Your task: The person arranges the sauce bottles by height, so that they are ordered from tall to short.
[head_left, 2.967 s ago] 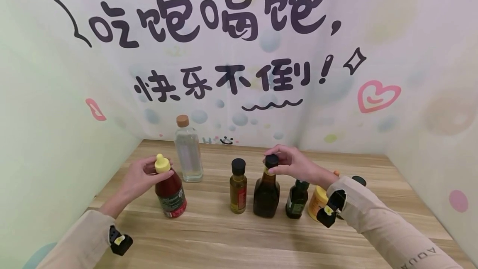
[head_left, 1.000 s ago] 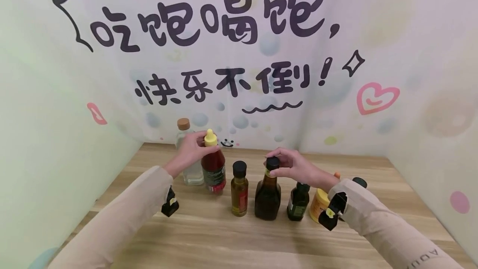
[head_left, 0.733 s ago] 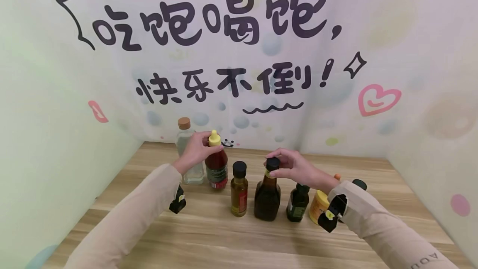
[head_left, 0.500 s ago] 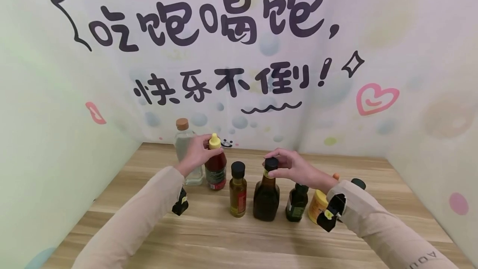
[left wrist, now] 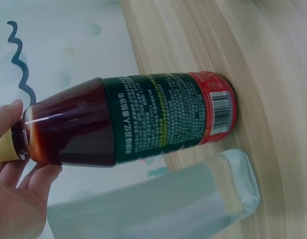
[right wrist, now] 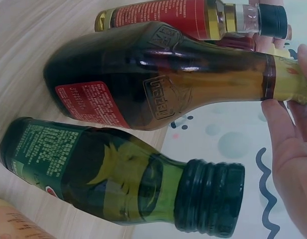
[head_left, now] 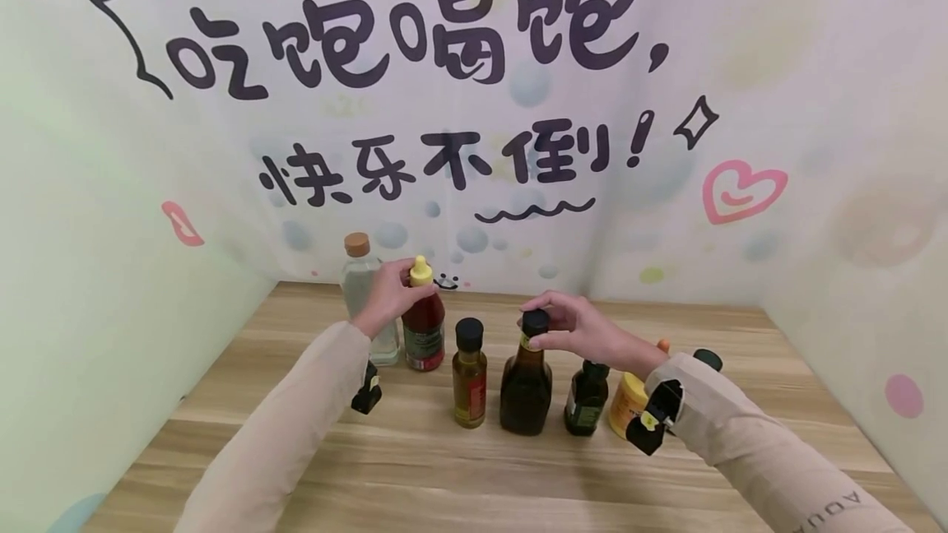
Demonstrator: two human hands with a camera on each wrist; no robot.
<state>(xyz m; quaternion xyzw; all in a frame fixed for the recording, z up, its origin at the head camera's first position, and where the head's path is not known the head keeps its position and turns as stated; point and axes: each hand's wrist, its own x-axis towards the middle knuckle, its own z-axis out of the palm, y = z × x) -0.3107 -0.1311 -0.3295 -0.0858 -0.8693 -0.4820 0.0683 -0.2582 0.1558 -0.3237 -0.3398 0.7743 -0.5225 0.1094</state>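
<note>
My left hand (head_left: pixel 389 296) grips a ketchup bottle (head_left: pixel 425 326) by its neck, just under the yellow nozzle cap. It stands upright beside a tall clear bottle (head_left: pixel 358 286) with a brown cap, which my hand partly covers. In the left wrist view the ketchup bottle's (left wrist: pixel 153 119) base meets the wooden tabletop. My right hand (head_left: pixel 585 331) holds a dark brown glass sauce bottle (head_left: pixel 527 393) at the neck, below its black cap. That bottle (right wrist: pixel 143 74) stands between a small oil bottle (head_left: pixel 470 381) and a short dark green bottle (head_left: pixel 585 405).
Right of the green bottle, a yellow tub (head_left: pixel 628 403) sits partly behind my right wrist. A dark green cap (head_left: pixel 708 359) shows beyond the sleeve. Behind the wooden table (head_left: pixel 444 484) hangs a printed cloth (head_left: pixel 474 105).
Over three seconds my left hand has carried the ketchup bottle rightward and back, from left of the clear bottle to its right side. The right hand and its sauce bottle have stayed in place.
</note>
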